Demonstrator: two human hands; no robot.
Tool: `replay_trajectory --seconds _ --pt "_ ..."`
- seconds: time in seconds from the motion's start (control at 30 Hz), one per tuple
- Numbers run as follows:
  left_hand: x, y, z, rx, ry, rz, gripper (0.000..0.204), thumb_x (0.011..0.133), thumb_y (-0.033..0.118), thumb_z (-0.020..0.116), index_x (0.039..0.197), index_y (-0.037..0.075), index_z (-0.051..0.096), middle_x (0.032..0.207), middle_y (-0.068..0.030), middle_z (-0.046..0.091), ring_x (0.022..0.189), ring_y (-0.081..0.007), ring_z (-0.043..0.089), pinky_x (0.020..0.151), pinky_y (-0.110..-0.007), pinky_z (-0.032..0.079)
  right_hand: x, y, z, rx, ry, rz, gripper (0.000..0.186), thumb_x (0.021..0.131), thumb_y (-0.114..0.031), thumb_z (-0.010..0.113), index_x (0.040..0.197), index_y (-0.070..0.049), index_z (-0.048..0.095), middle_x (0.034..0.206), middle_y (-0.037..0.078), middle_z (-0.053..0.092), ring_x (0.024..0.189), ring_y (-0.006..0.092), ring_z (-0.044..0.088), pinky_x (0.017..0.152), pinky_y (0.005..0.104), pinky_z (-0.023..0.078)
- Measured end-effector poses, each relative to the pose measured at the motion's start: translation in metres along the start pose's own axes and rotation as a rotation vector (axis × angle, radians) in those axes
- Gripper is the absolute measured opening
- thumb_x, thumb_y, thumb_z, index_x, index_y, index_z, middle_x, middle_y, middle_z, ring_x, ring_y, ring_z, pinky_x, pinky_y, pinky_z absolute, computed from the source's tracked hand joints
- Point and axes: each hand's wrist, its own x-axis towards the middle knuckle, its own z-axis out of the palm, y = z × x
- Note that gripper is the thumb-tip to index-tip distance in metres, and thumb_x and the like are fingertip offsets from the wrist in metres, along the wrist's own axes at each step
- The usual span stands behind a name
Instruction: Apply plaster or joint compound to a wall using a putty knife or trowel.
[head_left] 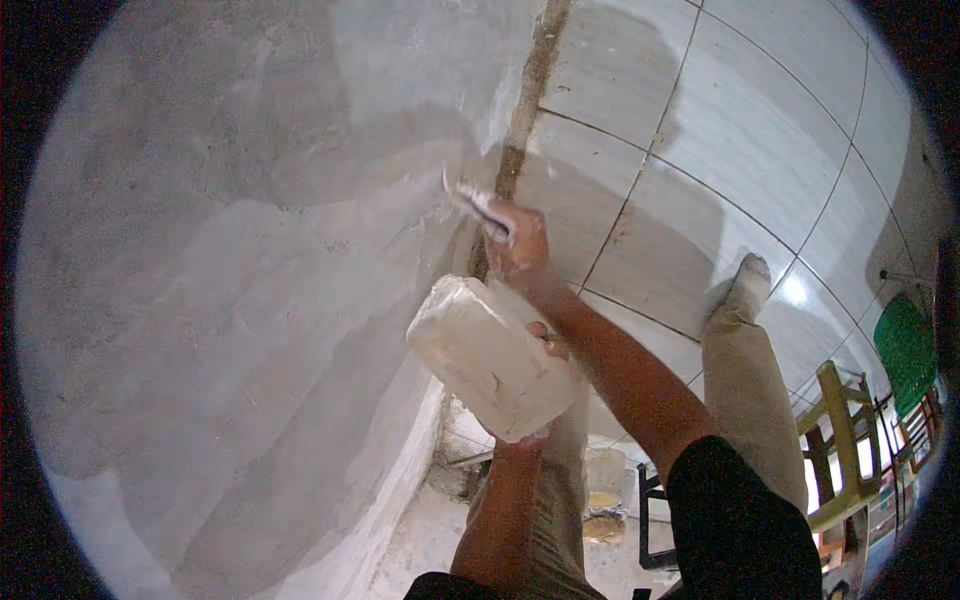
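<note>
My right hand (521, 245) is closed round the handle of a putty knife (474, 197), its pale blade seen nearly edge-on. The blade's end is close to or against the grey plastered wall (250, 290), low down by the floor joint; I cannot tell whether they touch. Below it, my left hand (547, 339) grips a cream plastic container (490, 355), smeared with white. Its fingers curl over the right edge, while the palm is hidden behind it. The container is tilted, and its contents do not show.
Pale tiles (740, 120) cover the floor, with a rough brown strip (530, 90) along the wall's foot. My leg (750, 390) extends at the right. Beyond stand a yellowish stool (845, 450) and a green object (905, 350). A dark frame (645, 520) stands lower down.
</note>
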Motion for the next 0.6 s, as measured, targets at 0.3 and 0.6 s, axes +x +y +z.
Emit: replay_trajectory --seconds 0.3,0.6 --pt "0.002 0.011 0.029 0.072 0.183 0.000 0.069 0.082 0.045 0.060 0.134 0.008 0.033 0.129 -0.0176 0.037 0.117 -0.0350 0.039 0.098 -0.054 0.033 -0.027 0.024 -0.018 0.058 -0.272 0.247 0.040 0.088 -0.034 0.055 0.117 -0.007 0.055 0.109 0.016 0.059 0.108 0.0287 0.052 0.093 0.0380 0.042" --pt "0.016 -0.013 0.031 0.101 0.086 0.021 0.076 0.082 0.046 0.060 0.137 0.005 0.027 0.135 -0.0215 0.032 0.121 -0.0421 0.036 0.098 -0.059 0.033 0.097 0.079 -0.086 1.416 -0.205 0.368 0.030 0.084 -0.019 0.060 0.110 -0.007 0.052 0.106 0.014 0.060 0.092 0.0249 0.060 0.077 0.0395 0.051"
